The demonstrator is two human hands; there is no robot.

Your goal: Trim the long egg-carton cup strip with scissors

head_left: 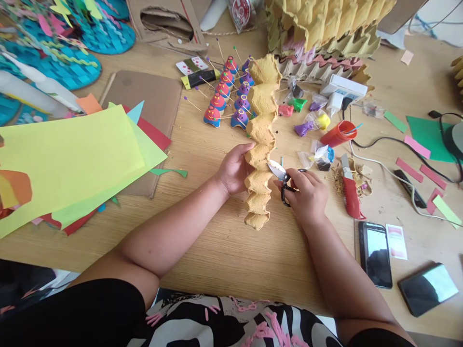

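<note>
A long strip of yellow egg carton (261,125), bumpy along its length, is held upright over the table. My left hand (235,168) grips it from the left, thumb in front and the other fingers hidden behind it. In my right hand (307,195) is a pair of black-handled scissors (278,169), their blades touching the strip's right edge near its middle. Just beyond the strip stand small painted figures in two rows, red-and-blue ones (218,101) and purple ones (242,102), with pins sticking out of them.
Coloured paper sheets (72,159) lie left on a cardboard piece (144,96). Stacked egg trays (325,24) stand at the back. Rightward are a red cup (339,134), a red-handled cutter (350,193), a power adapter (343,89), cables, and two phones (375,255).
</note>
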